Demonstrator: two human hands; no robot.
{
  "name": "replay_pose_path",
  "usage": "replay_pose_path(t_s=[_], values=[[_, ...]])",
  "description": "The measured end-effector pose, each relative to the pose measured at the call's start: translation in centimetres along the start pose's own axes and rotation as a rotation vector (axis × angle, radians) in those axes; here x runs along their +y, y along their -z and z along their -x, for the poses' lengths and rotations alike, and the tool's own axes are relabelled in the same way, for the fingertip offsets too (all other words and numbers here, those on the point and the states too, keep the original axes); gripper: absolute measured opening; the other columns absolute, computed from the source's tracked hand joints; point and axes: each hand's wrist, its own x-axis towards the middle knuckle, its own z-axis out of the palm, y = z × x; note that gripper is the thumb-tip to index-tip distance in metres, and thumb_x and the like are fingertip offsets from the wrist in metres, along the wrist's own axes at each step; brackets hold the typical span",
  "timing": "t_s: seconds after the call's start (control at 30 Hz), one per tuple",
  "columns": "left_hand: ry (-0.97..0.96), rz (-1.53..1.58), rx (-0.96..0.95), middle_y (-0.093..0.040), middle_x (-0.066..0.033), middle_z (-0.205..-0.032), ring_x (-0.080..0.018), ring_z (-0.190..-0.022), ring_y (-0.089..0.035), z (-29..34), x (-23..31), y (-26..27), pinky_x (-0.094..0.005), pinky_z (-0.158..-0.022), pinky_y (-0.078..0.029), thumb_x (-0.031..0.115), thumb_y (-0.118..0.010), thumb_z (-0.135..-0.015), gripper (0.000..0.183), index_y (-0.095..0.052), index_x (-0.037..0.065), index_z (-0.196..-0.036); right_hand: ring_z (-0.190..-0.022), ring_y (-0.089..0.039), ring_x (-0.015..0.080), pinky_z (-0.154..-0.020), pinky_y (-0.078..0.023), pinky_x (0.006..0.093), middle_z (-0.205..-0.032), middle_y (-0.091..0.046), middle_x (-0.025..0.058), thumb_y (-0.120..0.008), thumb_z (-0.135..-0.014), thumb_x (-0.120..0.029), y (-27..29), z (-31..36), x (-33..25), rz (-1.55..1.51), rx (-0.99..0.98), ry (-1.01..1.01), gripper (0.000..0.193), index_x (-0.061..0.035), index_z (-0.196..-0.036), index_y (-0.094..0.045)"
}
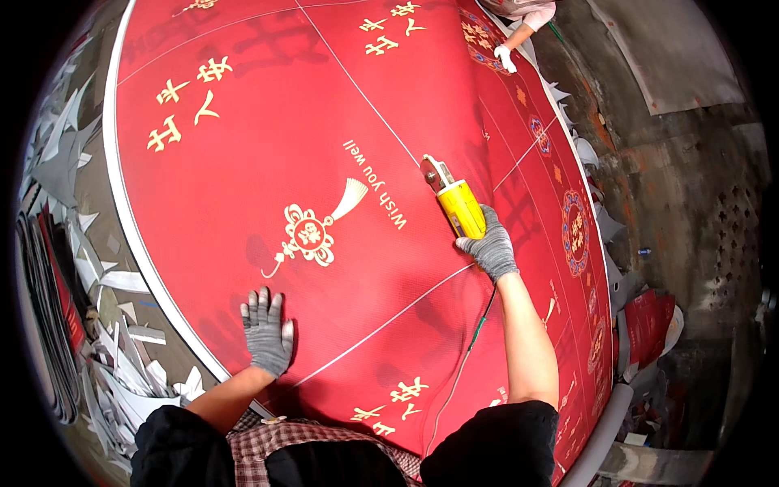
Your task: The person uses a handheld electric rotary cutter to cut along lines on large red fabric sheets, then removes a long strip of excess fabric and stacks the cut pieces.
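A wide red sheet of mat material [243, 187] printed with pale gold characters and tasselled ornaments spreads out before me. Thin white lines cross it. My right hand [492, 248], in a grey glove, grips a yellow electric rotary cutter [460, 209] by its body. The cutter's round blade [430, 172] sits on the white line that runs away from me. A cord trails from the tool back toward my body. My left hand [268, 333], also gloved in grey, lies flat on the red sheet near its left edge, fingers spread.
At the far right a co-worker's white-gloved hand [505, 58] rests on the sheet's edge. White and grey offcuts [130, 390] litter the floor at left, beside a stack of dark mats [50, 316]. A red scrap [649, 325] lies right of the sheet, near a grey roll [604, 434].
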Motion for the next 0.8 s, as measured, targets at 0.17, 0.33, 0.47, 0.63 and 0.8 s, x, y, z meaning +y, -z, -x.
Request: replay_pose_path(t_s=[0.17, 0.33, 0.47, 0.63, 0.8], values=[[-0.248, 0.184, 0.168, -0.031, -0.0248, -0.144, -0.0413, -0.135, -0.027, -7.9, -7.1, 5.6, -0.0521, -0.111, -0.019, 0.034, -0.042, -0.093, 0.054, -0.039, 0.002, -0.136, -0.103, -0.062, 0.0332, -0.088, -0.049, 0.0385, -0.11, -0.063, 0.0199, -0.083, -0.061, -0.019, -0.9, -1.1, -2.4, 0.015, 0.004, -0.067, 0.082, -0.0041, -0.131, -0.043], [-0.01, -0.187, 0.335, -0.03, -0.0211, -0.146, -0.0366, -0.136, -0.028, -20.0, -14.6, 9.3, -0.0469, -0.113, -0.018, 0.031, -0.043, -0.094, 0.051, -0.038, 0.006, -0.139, -0.104, -0.061, 0.0336, -0.088, -0.049, 0.0387, -0.111, -0.062, 0.021, -0.083, -0.061, -0.02, -1.2, -3.2, -3.8, 0.023, -0.028, -0.083, 0.083, -0.003, -0.131, -0.042], [0.116, -0.36, 0.291, -0.032, -0.0166, -0.148, -0.0327, -0.137, -0.028, -24.0, -16.0, 9.8, -0.0455, -0.114, -0.016, 0.03, -0.045, -0.095, 0.05, -0.038, 0.009, -0.14, -0.104, -0.061, 0.035, -0.087, -0.049, 0.0396, -0.111, -0.062, 0.0223, -0.082, -0.061, -0.021, -1.8, -4.6, -5.4, 0.114, -0.027, -0.091, 0.083, -0.0028, -0.131, -0.042], [0.121, -0.363, 0.284, -0.033, -0.0159, -0.147, -0.0328, -0.137, -0.028, -24.5, -15.9, 9.9, -0.0463, -0.114, -0.015, 0.033, -0.044, -0.094, 0.049, -0.041, 0.01, -0.138, -0.103, -0.061, 0.0362, -0.086, -0.049, 0.0407, -0.111, -0.062, 0.0223, -0.082, -0.062, -0.022, -2.3, -6.4, -6.4, 0.125, -0.032, -0.1, 0.08, -0.0028, -0.129, -0.043], [0.123, -0.356, 0.277, -0.033, -0.016, -0.147, -0.0327, -0.137, -0.028, -24.5, -15.9, 10.2, -0.0463, -0.114, -0.015, 0.032, -0.044, -0.094, 0.049, -0.042, 0.01, -0.137, -0.1, -0.062, 0.0359, -0.083, -0.05, 0.041, -0.107, -0.063, 0.0205, -0.081, -0.062, -0.022, -3.7, -7.9, -6.5, 0.057, -0.03, -0.096, 0.076, -0.0046, -0.126, -0.045]])
